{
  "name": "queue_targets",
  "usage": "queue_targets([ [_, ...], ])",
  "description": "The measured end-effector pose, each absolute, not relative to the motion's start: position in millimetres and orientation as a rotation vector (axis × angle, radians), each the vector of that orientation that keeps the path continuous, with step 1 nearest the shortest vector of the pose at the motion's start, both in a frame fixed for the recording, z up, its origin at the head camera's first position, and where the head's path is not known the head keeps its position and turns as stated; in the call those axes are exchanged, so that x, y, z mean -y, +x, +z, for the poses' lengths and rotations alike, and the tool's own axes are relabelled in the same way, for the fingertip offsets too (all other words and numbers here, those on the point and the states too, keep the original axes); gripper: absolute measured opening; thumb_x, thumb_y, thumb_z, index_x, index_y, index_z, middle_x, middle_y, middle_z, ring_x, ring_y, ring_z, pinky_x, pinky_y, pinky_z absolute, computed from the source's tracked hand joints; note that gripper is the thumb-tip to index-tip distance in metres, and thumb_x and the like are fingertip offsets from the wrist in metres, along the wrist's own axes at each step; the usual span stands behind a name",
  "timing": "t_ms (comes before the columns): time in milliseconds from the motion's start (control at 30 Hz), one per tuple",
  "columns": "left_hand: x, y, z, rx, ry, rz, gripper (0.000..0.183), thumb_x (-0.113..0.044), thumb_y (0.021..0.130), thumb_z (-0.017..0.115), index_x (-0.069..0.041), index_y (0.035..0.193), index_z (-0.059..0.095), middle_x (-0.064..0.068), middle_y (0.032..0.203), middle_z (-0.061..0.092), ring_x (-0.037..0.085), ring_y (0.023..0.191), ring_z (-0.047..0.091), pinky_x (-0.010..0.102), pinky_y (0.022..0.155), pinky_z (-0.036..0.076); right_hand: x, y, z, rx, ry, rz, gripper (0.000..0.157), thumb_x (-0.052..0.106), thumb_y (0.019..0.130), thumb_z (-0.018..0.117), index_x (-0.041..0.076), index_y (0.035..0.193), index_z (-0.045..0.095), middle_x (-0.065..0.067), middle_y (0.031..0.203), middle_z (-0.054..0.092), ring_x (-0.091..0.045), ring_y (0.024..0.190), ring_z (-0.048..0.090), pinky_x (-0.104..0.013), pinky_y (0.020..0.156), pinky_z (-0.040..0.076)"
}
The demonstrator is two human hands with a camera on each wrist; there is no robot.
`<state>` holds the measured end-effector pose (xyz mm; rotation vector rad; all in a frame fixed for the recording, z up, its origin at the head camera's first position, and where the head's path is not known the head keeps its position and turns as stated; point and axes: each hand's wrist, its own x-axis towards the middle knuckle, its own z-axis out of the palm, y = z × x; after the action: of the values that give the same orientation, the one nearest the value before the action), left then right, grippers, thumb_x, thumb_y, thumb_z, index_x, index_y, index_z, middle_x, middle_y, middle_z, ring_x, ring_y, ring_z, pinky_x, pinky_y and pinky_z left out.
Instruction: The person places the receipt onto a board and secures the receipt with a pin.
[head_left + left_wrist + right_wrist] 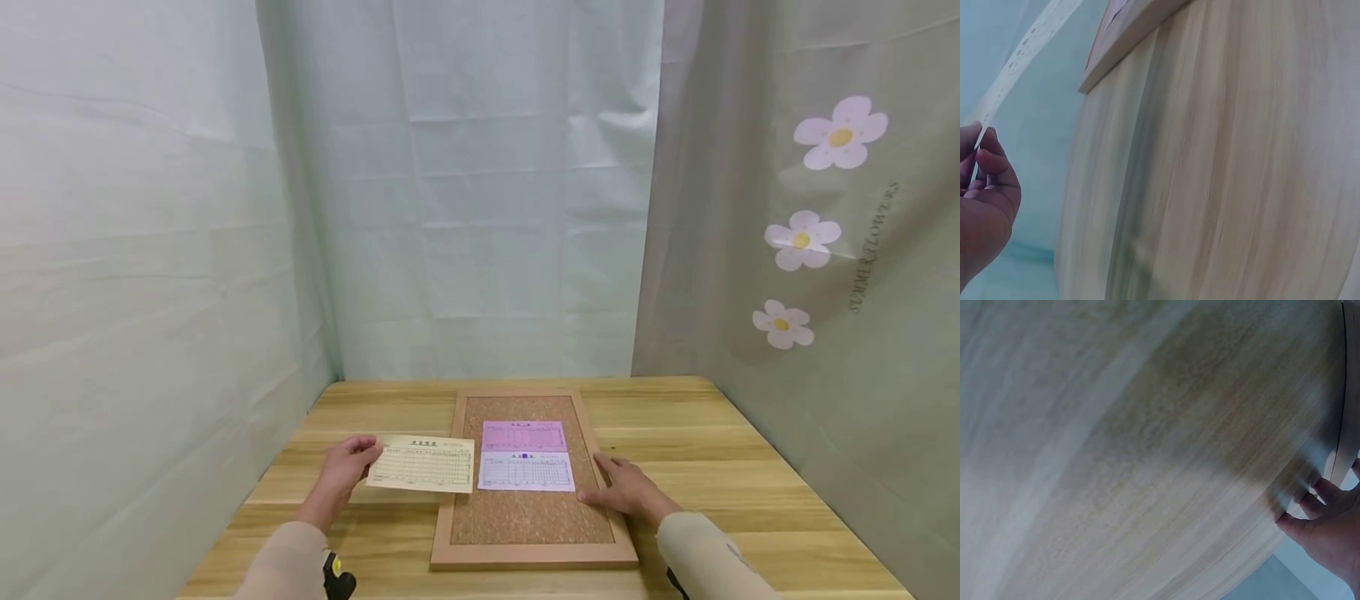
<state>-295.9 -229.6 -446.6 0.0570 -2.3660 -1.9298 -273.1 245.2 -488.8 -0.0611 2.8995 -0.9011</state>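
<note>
My left hand pinches a yellow printed form slip by its left edge; the left wrist view shows thumb and fingertips closed on the paper. The slip is held up beside the corkboard, its right end overlapping the wooden frame. On the cork lie a pink form slip and, below it, a white form slip. A small round purple pin sits at the white slip's top edge. My right hand holds the board's right frame rail, thumb on the board side and fingers along the outer side.
The board lies on a wood-grain table. Pale curtains hang behind and at both sides, the right one printed with white flowers.
</note>
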Motion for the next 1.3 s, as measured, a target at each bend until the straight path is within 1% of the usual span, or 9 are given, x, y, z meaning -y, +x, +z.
queue_targets([
  [233, 210, -295, -449, 2.352, 0.036, -1.946, 0.031, -0.012, 0.101, 0.059, 0.010, 0.122, 0.057, 0.009, 0.098, 0.062, 0.015, 0.083, 0.056, 0.026, 0.069, 0.049, -247, -270, -491, -2.918, -0.087, -0.881, 0.098, 0.059, 0.080, 0.074, 0.002, 0.151, 0.037, -0.035, 0.146, 0.035, -0.057, 0.133, 0.033, -0.071, 0.101, 0.029],
  [333, 201, -294, -449, 2.336, 0.034, -1.967, 0.029, -0.011, 0.100, 0.059, 0.010, 0.120, 0.059, 0.008, 0.096, 0.062, 0.015, 0.081, 0.055, 0.026, 0.068, 0.048, -248, -268, -491, -2.922, -0.101, -0.880, 0.099, 0.060, 0.081, 0.074, 0.002, 0.151, 0.037, -0.035, 0.146, 0.035, -0.057, 0.133, 0.033, -0.070, 0.102, 0.029],
  [500, 187, -292, -449, 2.306, 0.019, -2.013, 0.025, -0.006, 0.099, 0.059, 0.010, 0.118, 0.059, 0.005, 0.091, 0.061, 0.013, 0.077, 0.055, 0.025, 0.065, 0.047, -251, -266, -488, -2.934, -0.159, -0.873, 0.095, 0.055, 0.083, 0.074, -0.001, 0.151, 0.037, -0.036, 0.145, 0.036, -0.058, 0.132, 0.033, -0.070, 0.101, 0.030],
  [600, 181, -293, -450, 2.313, 0.008, -2.004, 0.023, -0.006, 0.099, 0.059, 0.010, 0.115, 0.060, 0.004, 0.088, 0.060, 0.013, 0.075, 0.053, 0.025, 0.063, 0.045, -252, -266, -487, -2.932, -0.180, -0.877, 0.093, 0.053, 0.084, 0.073, -0.002, 0.150, 0.037, -0.036, 0.144, 0.037, -0.057, 0.132, 0.034, -0.069, 0.101, 0.030],
  [733, 174, -292, -452, 2.329, 0.011, -1.989, 0.018, -0.006, 0.099, 0.059, 0.008, 0.110, 0.062, 0.004, 0.085, 0.059, 0.014, 0.073, 0.051, 0.026, 0.062, 0.043, -251, -267, -488, -2.935, -0.206, -0.891, 0.089, 0.049, 0.086, 0.074, -0.003, 0.149, 0.039, -0.036, 0.143, 0.039, -0.055, 0.131, 0.036, -0.067, 0.102, 0.032],
  [867, 167, -289, -452, 2.334, 0.000, -1.988, 0.017, -0.006, 0.099, 0.059, 0.008, 0.109, 0.063, 0.006, 0.087, 0.061, 0.015, 0.074, 0.053, 0.027, 0.062, 0.044, -249, -267, -491, -2.976, -0.223, -0.899, 0.085, 0.048, 0.086, 0.073, -0.004, 0.146, 0.043, -0.037, 0.141, 0.041, -0.055, 0.129, 0.039, -0.067, 0.101, 0.033],
  [1000, 158, -287, -454, 2.322, -0.027, -1.986, 0.018, -0.004, 0.098, 0.059, 0.010, 0.109, 0.062, 0.008, 0.087, 0.061, 0.015, 0.073, 0.054, 0.027, 0.062, 0.045, -245, -266, -496, -3.067, -0.258, -0.858, 0.079, 0.051, 0.089, 0.070, -0.002, 0.144, 0.048, -0.036, 0.142, 0.042, -0.055, 0.131, 0.038, -0.069, 0.102, 0.030],
  [1133, 148, -286, -455, 2.304, -0.031, -2.003, 0.017, -0.004, 0.098, 0.060, 0.010, 0.108, 0.062, 0.007, 0.087, 0.061, 0.015, 0.072, 0.053, 0.026, 0.061, 0.045, -241, -265, -496, -3.159, -0.341, -0.795, 0.071, 0.049, 0.091, 0.067, 0.001, 0.142, 0.051, -0.032, 0.144, 0.043, -0.052, 0.132, 0.039, -0.071, 0.102, 0.025],
  [1300, 135, -284, -455, 2.310, -0.032, -1.990, 0.018, -0.005, 0.097, 0.061, 0.010, 0.107, 0.063, 0.005, 0.085, 0.060, 0.014, 0.072, 0.052, 0.026, 0.062, 0.044, -233, -264, -487, -3.211, -0.461, -0.787, 0.064, 0.043, 0.094, 0.066, 0.001, 0.141, 0.052, -0.032, 0.144, 0.043, -0.051, 0.132, 0.040, -0.069, 0.104, 0.026],
])
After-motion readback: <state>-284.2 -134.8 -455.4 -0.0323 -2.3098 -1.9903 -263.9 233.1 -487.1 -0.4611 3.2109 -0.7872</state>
